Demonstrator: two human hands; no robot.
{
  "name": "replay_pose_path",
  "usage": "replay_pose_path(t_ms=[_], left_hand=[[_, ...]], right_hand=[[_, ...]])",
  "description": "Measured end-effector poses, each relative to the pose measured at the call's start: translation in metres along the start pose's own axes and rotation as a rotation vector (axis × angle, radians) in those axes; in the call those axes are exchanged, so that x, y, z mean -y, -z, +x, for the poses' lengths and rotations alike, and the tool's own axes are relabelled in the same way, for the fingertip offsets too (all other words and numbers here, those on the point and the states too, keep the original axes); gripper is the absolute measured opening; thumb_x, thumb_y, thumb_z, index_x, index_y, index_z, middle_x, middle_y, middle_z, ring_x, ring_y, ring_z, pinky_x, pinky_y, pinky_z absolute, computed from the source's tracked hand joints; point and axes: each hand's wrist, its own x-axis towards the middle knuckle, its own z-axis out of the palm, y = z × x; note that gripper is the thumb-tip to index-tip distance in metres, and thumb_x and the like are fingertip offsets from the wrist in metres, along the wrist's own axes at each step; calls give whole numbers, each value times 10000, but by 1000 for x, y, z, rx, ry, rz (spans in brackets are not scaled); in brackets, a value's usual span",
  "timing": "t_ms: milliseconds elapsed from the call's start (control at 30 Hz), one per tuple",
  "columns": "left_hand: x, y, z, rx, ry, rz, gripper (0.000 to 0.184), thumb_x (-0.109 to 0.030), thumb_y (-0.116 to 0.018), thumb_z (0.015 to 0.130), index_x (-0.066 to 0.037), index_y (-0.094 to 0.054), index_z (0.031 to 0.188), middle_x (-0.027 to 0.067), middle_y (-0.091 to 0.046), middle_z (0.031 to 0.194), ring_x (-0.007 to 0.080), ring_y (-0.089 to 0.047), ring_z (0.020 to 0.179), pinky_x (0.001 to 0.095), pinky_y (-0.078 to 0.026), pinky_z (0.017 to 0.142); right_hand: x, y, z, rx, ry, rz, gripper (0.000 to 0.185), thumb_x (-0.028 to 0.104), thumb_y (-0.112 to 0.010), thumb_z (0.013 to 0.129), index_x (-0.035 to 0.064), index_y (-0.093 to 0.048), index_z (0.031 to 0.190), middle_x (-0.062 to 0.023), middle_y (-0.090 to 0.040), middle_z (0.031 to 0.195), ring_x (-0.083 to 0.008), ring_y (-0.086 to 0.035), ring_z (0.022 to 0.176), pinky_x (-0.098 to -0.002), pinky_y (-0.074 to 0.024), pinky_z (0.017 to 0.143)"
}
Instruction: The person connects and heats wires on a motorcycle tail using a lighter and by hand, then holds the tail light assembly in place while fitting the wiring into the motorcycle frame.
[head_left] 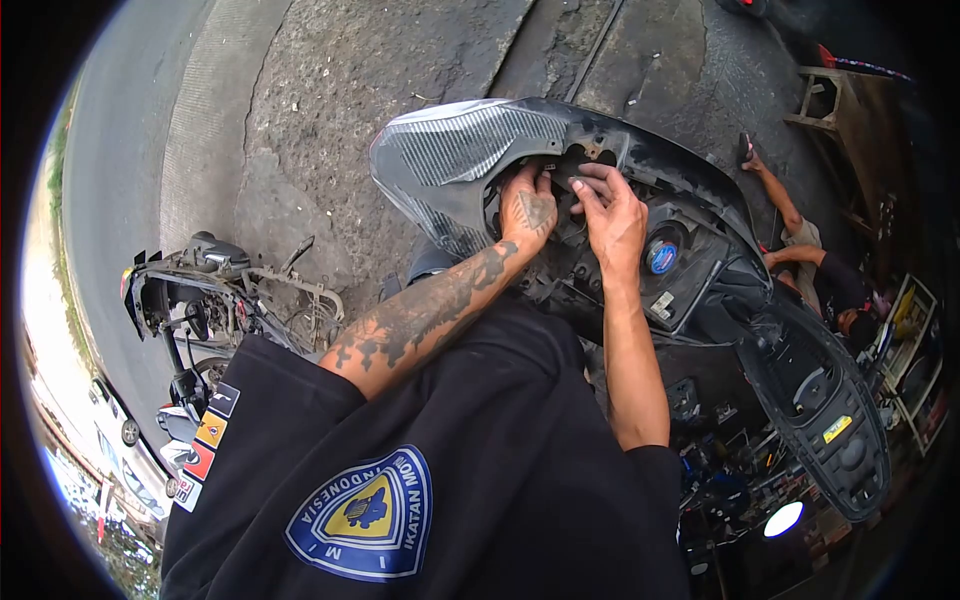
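A dark motor scooter tail (480, 140) with ribbed grey side panels lies before me, its top uncovered. My left hand (530, 208) reaches into the opening at its rear, fingers curled together at the inner edge; what they grip is hidden. Beside it, my right hand (612, 215) is closed over the same cavity, thumb and index finger pinched together on something too small to name. A round blue-labelled cap (662, 256) sits in the body close to my right wrist. The raised seat (825, 425) shows its underside, with a yellow label.
A partly stripped scooter (205, 300) stands on the left, near the road (120, 150). At right, another person (805, 250) sits low by a tool rack (910, 350). A wooden bench (850, 140) stands at upper right. Rough concrete (340, 70) spreads beyond the tail.
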Motion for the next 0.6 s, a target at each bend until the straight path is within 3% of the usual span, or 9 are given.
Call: replay_pose_path(t_ms=[367,600], left_hand=[[-3,2,0,10,18,-2,270,-132,-515,928,-30,-637,1146,226,-661,1084,427,-604,1031,447,-468,886],[-4,1,0,-8,21,18,269,-146,-513,930,-32,-633,1142,232,-658,1080,434,-598,1031,455,-468,880]], right_hand=[[-8,-7,3,-51,257,-137,136,87,-672,857,2,-661,963,-124,-704,795,-151,-674,674,-296,-510,629],[-13,-5,7,-59,136,-6,172,102,-699,834,7,-661,973,-128,-707,820,-191,-669,659,-294,-507,625]])
